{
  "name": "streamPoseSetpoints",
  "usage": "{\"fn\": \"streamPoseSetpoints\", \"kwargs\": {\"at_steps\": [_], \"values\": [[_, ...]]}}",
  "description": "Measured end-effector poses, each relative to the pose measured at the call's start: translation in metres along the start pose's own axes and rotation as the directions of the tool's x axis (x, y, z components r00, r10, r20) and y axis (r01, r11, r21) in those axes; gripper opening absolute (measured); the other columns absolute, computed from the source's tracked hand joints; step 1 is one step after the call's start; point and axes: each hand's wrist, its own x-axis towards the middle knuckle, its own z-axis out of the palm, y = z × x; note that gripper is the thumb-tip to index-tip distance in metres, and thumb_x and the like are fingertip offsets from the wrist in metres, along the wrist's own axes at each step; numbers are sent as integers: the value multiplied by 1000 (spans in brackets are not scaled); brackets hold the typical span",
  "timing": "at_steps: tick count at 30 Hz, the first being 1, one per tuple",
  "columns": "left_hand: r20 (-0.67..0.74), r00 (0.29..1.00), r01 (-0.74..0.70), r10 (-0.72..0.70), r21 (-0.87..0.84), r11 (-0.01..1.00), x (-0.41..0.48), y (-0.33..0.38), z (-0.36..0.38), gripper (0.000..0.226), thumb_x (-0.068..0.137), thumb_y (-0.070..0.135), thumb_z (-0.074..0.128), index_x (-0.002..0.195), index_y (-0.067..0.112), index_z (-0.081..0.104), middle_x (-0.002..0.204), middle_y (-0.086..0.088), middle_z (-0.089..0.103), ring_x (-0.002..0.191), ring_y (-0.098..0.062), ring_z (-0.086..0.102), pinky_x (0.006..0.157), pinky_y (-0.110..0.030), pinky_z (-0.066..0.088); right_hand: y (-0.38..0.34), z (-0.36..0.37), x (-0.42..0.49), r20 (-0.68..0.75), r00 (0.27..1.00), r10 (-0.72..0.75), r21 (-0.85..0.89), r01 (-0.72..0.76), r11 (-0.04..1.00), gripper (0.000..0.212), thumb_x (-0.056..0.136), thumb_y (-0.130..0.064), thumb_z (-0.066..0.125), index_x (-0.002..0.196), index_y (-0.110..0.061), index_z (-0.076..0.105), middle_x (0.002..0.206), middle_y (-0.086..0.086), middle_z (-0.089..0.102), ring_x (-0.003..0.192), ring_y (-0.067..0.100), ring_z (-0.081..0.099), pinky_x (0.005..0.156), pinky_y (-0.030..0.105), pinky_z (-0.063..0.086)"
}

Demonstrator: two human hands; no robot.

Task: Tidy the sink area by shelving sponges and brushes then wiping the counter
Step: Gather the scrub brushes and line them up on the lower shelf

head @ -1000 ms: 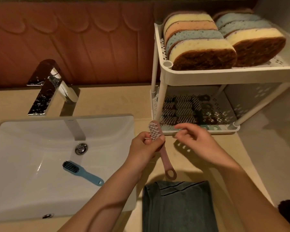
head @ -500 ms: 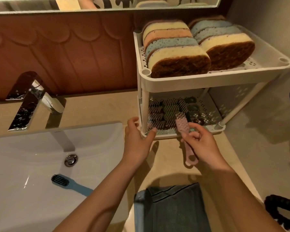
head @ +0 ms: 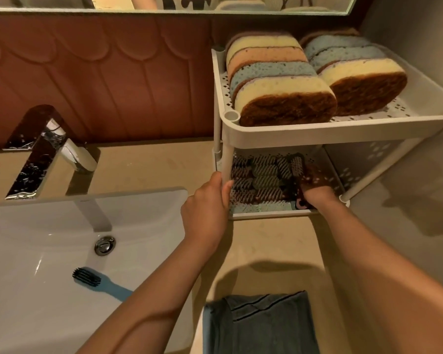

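Now doing: I am laying the pink brush [head: 301, 203] onto the lower shelf of the rack [head: 317, 131].
Right hand [head: 316, 191]: I am gripping the pink brush by its handle, fingers closed round it under the top shelf. Shade is hiding the fingertips.
Left hand [head: 206, 203]: I am clasping the rack's front-left post, fingers wrapped round it, steadying the frame.
Pink brush position: it is lying head-inward beside the shelved brushes [head: 261, 175], its handle loop showing at the front lip.
Blue brush [head: 97, 281]: it is lying in the sink [head: 23, 238], well apart from the rack and not yet shelved.
Sponges [head: 279, 83]: they are standing in two rows on the top shelf.
Towel [head: 264, 325]: it is lying folded on the counter [head: 274, 241] between my arms; wiping is not yet begun.
Risk, overhang: if I am releasing with the handle past the lip, the pink brush is likely tipping out onto the counter.
Risk, crowding: pushing inward is likely jamming bristles together and shoving the shelved brushes.
Risk, rack: pulling on the post is likely sliding the light frame and toppling sponges.
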Motion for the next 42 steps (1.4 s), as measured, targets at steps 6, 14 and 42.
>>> {"fn": "streamPoseSetpoints", "kwargs": {"at_steps": [6, 14, 42], "values": [[-4, 999, -36, 36, -86, 996, 3, -4, 0, 29, 96, 41, 38, 90, 16, 52, 70, -1, 59, 55, -19, 49, 49, -26, 27, 7, 9, 9, -130, 976, -172, -210, 142, 967, 36, 96, -12, 42, 128, 2, 51, 135, 23, 49, 124, 37, 46, 104, 38, 34], [384, 923, 256, -34, -545, 798, 3, -26, -14, 33, 92, 26, 55, 122, 17, 45, 108, 6, 52, 74, 0, 54, 62, -13, 43, -2, 17, -35, -211, 930, -299, 6, 308, 951, 23, 90, -8, 52, 109, -2, 64, 92, 20, 66, 85, 32, 60, 72, 34, 44], [819, 433, 880, -376, -295, 373, -100, -316, -120, 22, 95, 24, 44, 107, 14, 59, 105, -3, 64, 92, -17, 63, 76, -26, 48, -115, 315, -222, 675, 688, -267, -276, 570, 774, 34, 88, -24, 56, 117, -7, 55, 119, 10, 59, 108, 25, 54, 83, 28, 41]]}}
